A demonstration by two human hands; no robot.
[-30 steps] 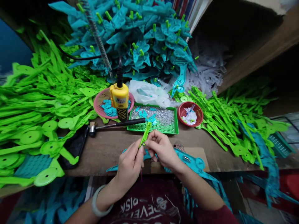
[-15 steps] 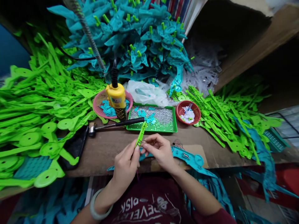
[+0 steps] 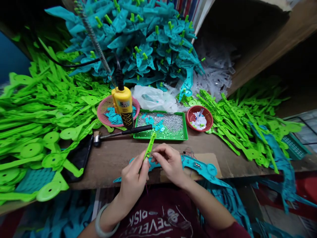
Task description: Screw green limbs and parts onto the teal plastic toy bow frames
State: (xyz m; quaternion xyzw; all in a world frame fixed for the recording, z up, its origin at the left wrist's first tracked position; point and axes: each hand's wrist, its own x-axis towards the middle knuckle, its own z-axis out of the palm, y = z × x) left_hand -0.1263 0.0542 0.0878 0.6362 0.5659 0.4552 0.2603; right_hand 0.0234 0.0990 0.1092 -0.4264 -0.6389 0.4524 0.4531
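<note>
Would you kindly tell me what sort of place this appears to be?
It looks like an assembly workbench, perhaps in a small workshop: green plastic parts lie heaped, a tray holds small silvery pieces, and a yellow tool hangs from a spring.

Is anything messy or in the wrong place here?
Maybe: several blue pieces lie on the silver bits in the green tray, while a heap of similar ones sits in the pink basket. The hammer's handle also overlaps the tray's corner.

We identify a workshop by the hammer (image 3: 114, 135), corded yellow tool (image 3: 123, 100), tray (image 3: 160, 139) of small metal pieces (image 3: 174, 123) and green plastic parts (image 3: 68, 133) heaped toward the surface's (image 3: 111, 158) left and right edges.
</note>
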